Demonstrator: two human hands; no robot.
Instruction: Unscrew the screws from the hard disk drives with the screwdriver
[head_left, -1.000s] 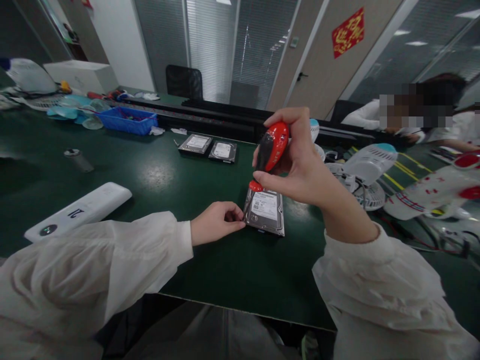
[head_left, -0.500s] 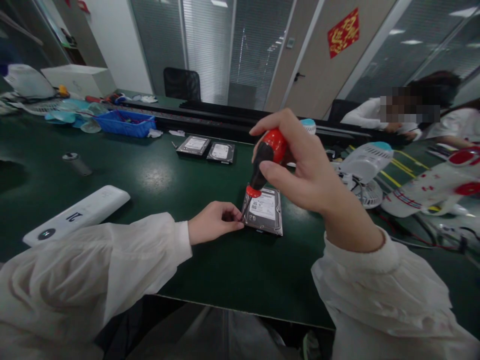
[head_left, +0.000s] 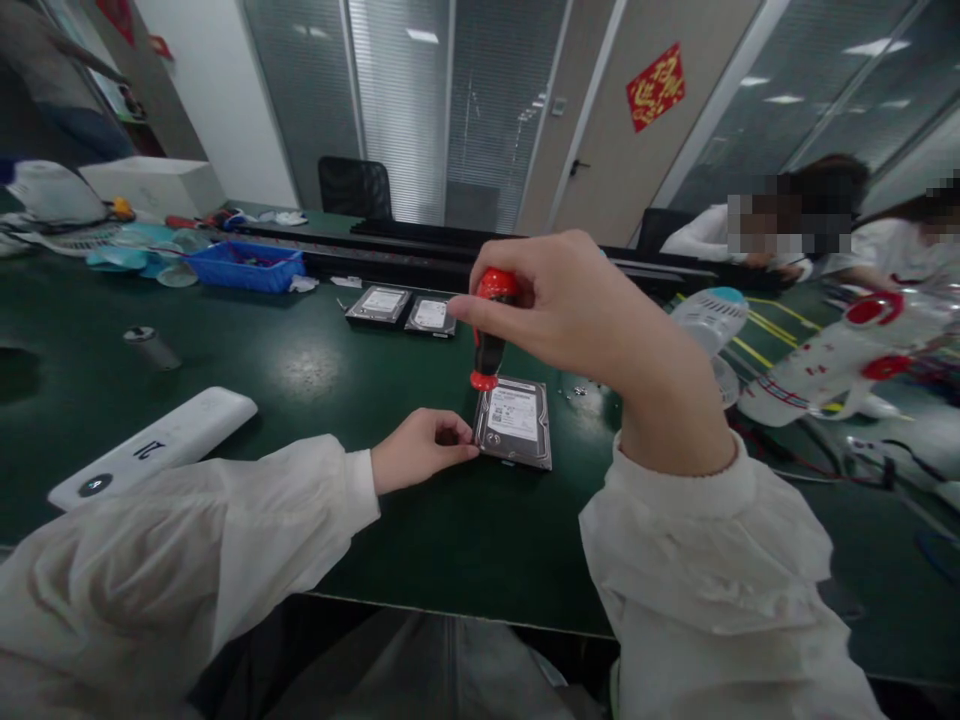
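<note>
A hard drive (head_left: 517, 425) with a white label lies flat on the green table in front of me. My left hand (head_left: 426, 448) is closed, thumb and fingertips at the drive's near left corner, steadying it. In my right hand (head_left: 551, 300) is a red-and-black screwdriver (head_left: 491, 350), gripped round the handle and held nearly upright over the drive's left edge. Its shaft is thin and hard to see, so I cannot tell exactly where the tip rests. Several small screws (head_left: 580, 391) lie just right of the drive.
Two more hard drives (head_left: 379, 305) lie behind, near a blue basket (head_left: 247, 268). A white power bank (head_left: 157, 445) and a grey cylinder (head_left: 152, 348) are at left. White fans (head_left: 709, 318), a white-and-red device (head_left: 825, 365) and cables stand at right. People sit at the far right.
My right hand has turned over the screwdriver and moved left, and the handle now stands more upright. My left hand keeps its place at the drive's corner. The view has shifted slightly.
</note>
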